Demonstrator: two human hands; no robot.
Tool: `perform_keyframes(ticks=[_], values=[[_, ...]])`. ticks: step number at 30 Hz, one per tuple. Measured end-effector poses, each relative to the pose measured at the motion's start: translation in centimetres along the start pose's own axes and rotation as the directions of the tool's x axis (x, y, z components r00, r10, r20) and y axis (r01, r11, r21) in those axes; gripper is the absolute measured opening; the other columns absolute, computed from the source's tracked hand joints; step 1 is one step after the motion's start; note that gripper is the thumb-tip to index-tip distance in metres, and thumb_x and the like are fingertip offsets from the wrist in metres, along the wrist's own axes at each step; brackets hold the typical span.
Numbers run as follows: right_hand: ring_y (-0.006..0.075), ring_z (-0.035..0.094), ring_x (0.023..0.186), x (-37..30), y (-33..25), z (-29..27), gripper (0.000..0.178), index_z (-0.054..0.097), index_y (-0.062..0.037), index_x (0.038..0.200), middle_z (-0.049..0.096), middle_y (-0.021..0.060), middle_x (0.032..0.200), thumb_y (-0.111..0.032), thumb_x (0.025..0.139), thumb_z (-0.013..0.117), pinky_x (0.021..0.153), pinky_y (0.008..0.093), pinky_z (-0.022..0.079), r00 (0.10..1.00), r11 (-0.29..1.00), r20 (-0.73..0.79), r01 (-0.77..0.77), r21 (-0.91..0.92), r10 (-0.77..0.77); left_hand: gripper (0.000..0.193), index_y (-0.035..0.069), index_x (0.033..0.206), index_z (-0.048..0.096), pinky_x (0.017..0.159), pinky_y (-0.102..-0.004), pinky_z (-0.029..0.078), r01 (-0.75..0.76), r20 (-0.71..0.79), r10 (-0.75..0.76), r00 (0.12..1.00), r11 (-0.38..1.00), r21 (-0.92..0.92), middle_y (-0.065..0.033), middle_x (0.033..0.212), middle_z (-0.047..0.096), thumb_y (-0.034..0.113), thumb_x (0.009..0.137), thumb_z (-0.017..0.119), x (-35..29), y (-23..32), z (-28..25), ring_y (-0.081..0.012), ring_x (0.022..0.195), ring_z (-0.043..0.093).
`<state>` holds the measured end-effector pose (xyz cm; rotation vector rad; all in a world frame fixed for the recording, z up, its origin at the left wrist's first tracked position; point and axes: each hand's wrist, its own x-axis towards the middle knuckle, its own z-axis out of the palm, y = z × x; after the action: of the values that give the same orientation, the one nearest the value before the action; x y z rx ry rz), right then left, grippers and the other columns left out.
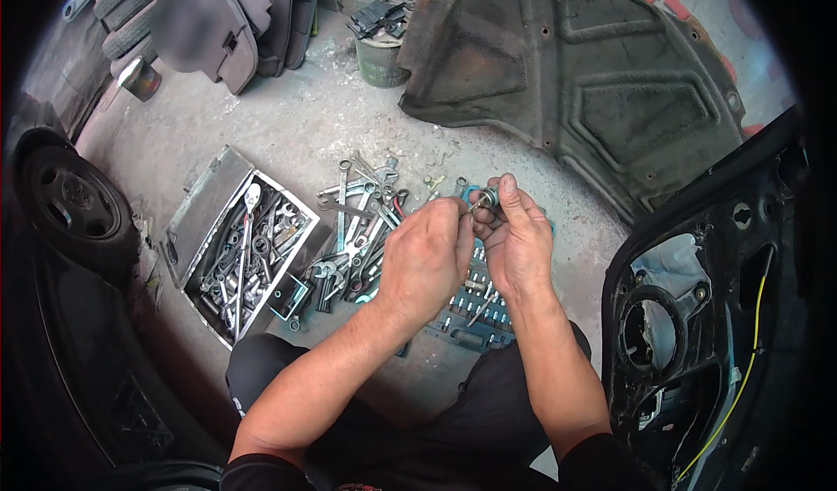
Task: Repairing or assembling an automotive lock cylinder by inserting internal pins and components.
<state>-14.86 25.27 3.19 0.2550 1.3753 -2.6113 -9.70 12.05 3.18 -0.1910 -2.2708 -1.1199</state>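
In front of my knees, both hands are raised close together over the tools. My right hand (520,251) holds a small round metal part (488,197) between thumb and fingers; its exact kind does not show. Pinched shut beside it, my left hand (427,251) meets the part with its fingertips, where a thin piece seems to stick out; the fingers hide most of it. Below the hands lies a blue socket set case (466,338) with rows of sockets. Loose wrenches (353,221) are heaped on the floor to the left of my left hand.
An open metal toolbox (305,238) full of wrenches, sockets and a ratchet stands at left. A car door (615,317) without its trim is close on the right. Beyond are a large dark panel (558,64), a bucket (381,64) and stacked tires (131,33).
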Motion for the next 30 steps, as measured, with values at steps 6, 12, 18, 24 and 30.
perform_keyframes(ticks=[6, 12, 18, 24, 30], values=[[0.0141, 0.068, 0.07, 0.4, 0.4, 0.5, 0.031, 0.069, -0.0024, 0.107, 0.076, 0.0109, 0.09, -0.028, 0.096, 0.082, 0.068, 0.0284, 0.056, 1.0, 0.995, 0.004, 0.006, -0.097, -0.006, 0.014, -0.001, 0.106, 0.065, 0.077, -0.0451, 0.058, -0.08, 0.067, 0.077, 0.995, 0.996, 0.034, -0.0183, 0.095, 0.073, -0.002, 0.093, 0.069, 0.2, -1.3, -1.1, -0.0365, 0.085, 0.072], [0.014, 0.067, 0.068, 0.1, 0.8, 1.6, 0.029, 0.072, 0.0004, 0.105, 0.076, 0.0081, 0.089, -0.024, 0.096, 0.082, 0.067, 0.0278, 0.055, 1.0, 0.99, 0.008, -0.025, -0.136, 0.026, 0.014, -0.002, 0.103, 0.064, 0.074, -0.0443, 0.058, -0.101, 0.017, 0.101, 0.995, 0.995, -0.002, -0.0184, 0.096, 0.074, -0.002, 0.091, 0.071, 0.0, -2.0, -1.2, -0.0361, 0.082, 0.072], [0.0161, 0.07, 0.073, 0.0, 0.9, 1.6, 0.034, 0.071, 0.0049, 0.116, 0.075, 0.0094, 0.094, -0.022, 0.098, 0.08, 0.068, 0.0285, 0.056, 0.995, 0.985, 0.085, 0.061, -0.164, -0.047, 0.011, -0.002, 0.105, 0.063, 0.071, -0.0447, 0.059, -0.056, 0.015, 0.056, 0.998, 0.998, -0.022, -0.0202, 0.092, 0.074, 0.0, 0.095, 0.067, 0.4, -1.6, -1.7, -0.0374, 0.08, 0.074], [0.0173, 0.07, 0.087, -0.1, 1.1, 1.2, 0.034, 0.069, 0.0079, 0.121, 0.072, 0.0109, 0.11, -0.019, 0.101, 0.075, 0.072, 0.0305, 0.059, 0.972, 0.987, 0.216, 0.117, -0.108, -0.092, 0.013, -0.002, 0.107, 0.059, 0.074, -0.0498, 0.058, 0.214, 0.059, -0.206, 0.977, 0.957, -0.198, -0.0228, 0.099, 0.073, 0.005, 0.099, 0.066, -0.5, -0.4, -1.4, -0.0423, 0.087, 0.072], [0.0157, 0.069, 0.091, -0.1, 1.0, 1.0, 0.032, 0.07, 0.0066, 0.121, 0.072, 0.009, 0.11, -0.018, 0.101, 0.075, 0.074, 0.0291, 0.058, 0.964, 0.993, 0.254, 0.098, -0.058, -0.081, 0.009, -0.002, 0.104, 0.061, 0.072, -0.0471, 0.055, 0.001, -0.028, -0.004, 1.0, 0.997, -0.075, -0.0185, 0.089, 0.069, 0.004, 0.098, 0.065, -0.2, -0.8, -1.4, -0.0384, 0.08, 0.069]])
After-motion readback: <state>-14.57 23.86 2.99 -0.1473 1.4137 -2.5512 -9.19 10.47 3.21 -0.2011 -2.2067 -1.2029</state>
